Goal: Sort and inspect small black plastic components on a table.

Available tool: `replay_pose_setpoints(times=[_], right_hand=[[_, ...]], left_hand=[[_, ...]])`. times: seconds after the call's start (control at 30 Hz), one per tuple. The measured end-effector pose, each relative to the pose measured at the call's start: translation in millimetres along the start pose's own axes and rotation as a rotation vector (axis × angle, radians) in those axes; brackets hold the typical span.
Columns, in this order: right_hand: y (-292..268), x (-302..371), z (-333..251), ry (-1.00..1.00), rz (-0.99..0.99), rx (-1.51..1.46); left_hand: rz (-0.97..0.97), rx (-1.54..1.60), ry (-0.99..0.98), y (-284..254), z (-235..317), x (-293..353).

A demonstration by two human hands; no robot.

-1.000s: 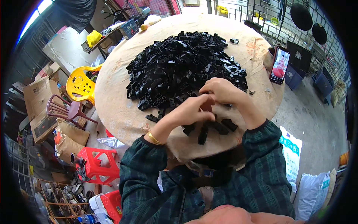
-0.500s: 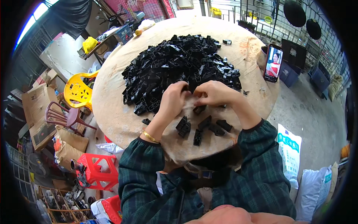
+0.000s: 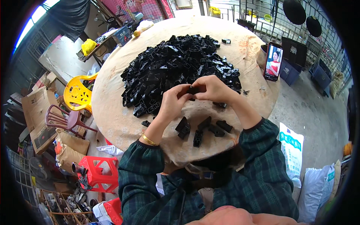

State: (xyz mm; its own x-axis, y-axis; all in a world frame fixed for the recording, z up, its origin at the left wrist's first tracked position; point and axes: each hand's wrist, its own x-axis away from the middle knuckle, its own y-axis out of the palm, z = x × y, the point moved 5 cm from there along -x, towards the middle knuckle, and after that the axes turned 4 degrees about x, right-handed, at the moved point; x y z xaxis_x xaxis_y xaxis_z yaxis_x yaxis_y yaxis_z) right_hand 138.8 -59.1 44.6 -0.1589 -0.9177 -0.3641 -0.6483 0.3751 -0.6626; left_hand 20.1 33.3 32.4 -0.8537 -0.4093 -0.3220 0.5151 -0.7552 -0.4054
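Observation:
Between the fingertips of both hands is a small black plastic part [image 3: 193,91], mostly hidden by the fingers. My left hand [image 3: 173,102] pinches it from the left, thumb and fingers closed. From the other side my right hand [image 3: 213,90] grips it, fingers curled over. Both hands are at the near edge of a large pile of similar black plastic parts [image 3: 161,71] on a round, cloth-covered table [image 3: 112,123]. Nearer to me lie several separate black parts [image 3: 197,138]. One more part [image 3: 220,105] sits just under my right wrist.
A phone [image 3: 273,62] showing a video stands at the table's right, leaning on a round container [image 3: 262,56]. A yellow chair [image 3: 78,93], a purple chair [image 3: 71,119] and a red stool [image 3: 98,172] stand at left. White sacks [image 3: 291,150] are on the floor at right.
Both hands have shifted slightly, with the right hand farther from me. A black part now shows between their fingertips; the one seen below my right hand is gone from that spot.

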Motion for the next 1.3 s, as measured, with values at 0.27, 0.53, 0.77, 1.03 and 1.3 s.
replay_pose_setpoints(times=[0.27,0.53,0.77,1.03,1.3], right_hand=[[-1.2,-0.5,-2.1,0.170,0.079,-0.587],[-2.3,1.7,-9.0,0.121,0.154,-0.515],[8.2,3.8,-1.3,0.196,0.343,-0.548],[7.6,0.2,-1.8,0.106,0.291,-0.524],[3.8,-2.6,2.3,0.014,0.207,-0.451]], left_hand=[[0.125,0.287,-0.034,-10.2,-1.3,0.1],[0.185,0.169,0.028,-9.1,6.8,2.0],[0.339,-0.199,0.286,8.0,32.0,11.2],[0.197,-0.105,0.199,1.1,26.7,5.2],[-0.015,0.293,-0.038,0.3,10.6,2.5]])
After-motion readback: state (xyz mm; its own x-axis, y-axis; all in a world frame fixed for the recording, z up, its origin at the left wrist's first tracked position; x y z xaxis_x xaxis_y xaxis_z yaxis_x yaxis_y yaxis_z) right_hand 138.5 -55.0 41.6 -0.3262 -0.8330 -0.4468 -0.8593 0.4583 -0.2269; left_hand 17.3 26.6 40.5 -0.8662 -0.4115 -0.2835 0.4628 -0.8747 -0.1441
